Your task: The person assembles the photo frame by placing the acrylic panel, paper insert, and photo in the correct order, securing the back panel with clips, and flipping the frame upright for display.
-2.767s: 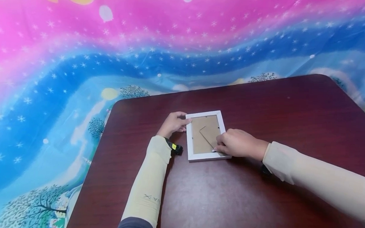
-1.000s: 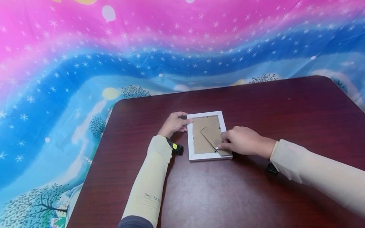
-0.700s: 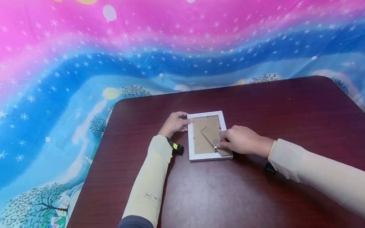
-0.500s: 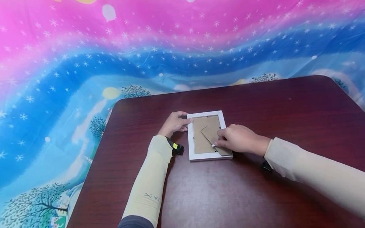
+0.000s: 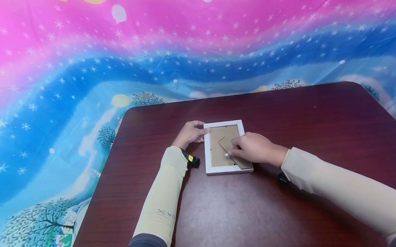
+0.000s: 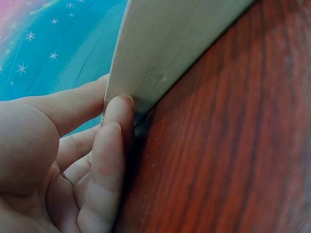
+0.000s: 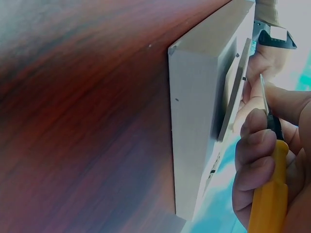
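A white picture frame [image 5: 227, 171] lies face down on the table, its brown backing board [image 5: 216, 157] up. A flat easel stand [image 5: 244, 164] runs diagonally across the board. My left hand [image 5: 188, 134] pinches the frame's upper left edge, thumb on top and fingers against the side. In my right hand [image 5: 254, 147] is a tool with a yellow handle [image 7: 269, 199], gripped by curled fingers. Its thin metal blade [image 7: 264, 92] is held above the frame's back; whether it touches anything cannot be told. The exact kind of tool is unclear.
The dark red-brown table [image 5: 280, 213] has rounded far corners. A pink and blue patterned cloth [image 5: 187, 46] hangs behind it. Small dark tabs [image 5: 234, 164] show around the backing board, and my right hand covers part of its right side.
My right hand has shifted left and slightly away from me over the frame's back, taking the blade off the lower right tab. The left hand and frame have stayed put.
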A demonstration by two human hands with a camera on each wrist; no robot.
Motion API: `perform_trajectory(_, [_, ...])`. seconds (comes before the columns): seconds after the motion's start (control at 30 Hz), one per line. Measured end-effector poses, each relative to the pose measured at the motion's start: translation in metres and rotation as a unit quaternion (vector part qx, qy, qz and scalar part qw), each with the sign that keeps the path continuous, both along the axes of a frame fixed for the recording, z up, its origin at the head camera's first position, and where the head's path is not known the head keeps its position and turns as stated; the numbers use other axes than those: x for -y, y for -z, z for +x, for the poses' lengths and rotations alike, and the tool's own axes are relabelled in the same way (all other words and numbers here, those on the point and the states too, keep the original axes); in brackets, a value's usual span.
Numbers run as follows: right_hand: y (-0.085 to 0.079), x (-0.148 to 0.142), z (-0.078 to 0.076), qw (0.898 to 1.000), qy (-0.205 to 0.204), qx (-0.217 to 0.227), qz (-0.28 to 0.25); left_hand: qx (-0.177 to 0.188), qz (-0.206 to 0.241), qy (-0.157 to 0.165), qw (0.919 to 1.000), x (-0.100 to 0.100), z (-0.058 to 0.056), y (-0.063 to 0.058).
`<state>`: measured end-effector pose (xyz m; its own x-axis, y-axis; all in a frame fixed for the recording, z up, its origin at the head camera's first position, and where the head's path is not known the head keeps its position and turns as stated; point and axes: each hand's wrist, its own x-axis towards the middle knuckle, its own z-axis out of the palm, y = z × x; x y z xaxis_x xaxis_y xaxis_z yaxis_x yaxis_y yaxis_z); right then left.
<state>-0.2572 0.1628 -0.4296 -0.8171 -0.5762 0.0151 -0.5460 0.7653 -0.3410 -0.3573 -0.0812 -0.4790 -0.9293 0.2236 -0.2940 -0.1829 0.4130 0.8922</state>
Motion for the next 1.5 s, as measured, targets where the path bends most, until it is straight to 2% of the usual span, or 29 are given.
perform_trajectory(0.63, [0.002, 0.012, -0.013, 1.0, 0.02, 0.017, 0.01, -0.004, -0.008, -0.003, 1.0, 0.0, 0.001, 0.001])
perform_trajectory(1.03, [-0.003, 0.021, -0.022, 0.999, 0.025, 0.01, 0.02, -0.003, -0.008, -0.006, 0.9999, 0.0, 0.0, 0.0])
perform_trajectory(1.3, [-0.004, 0.03, -0.027, 1.0, 0.023, -0.008, -0.006, -0.007, -0.009, -0.005, 0.9999, -0.001, 0.0, 0.0])
perform_trajectory(1.5, [-0.003, 0.034, -0.029, 1.0, 0.024, -0.004, 0.0, -0.002, -0.009, -0.004, 1.0, 0.0, 0.0, 0.001])
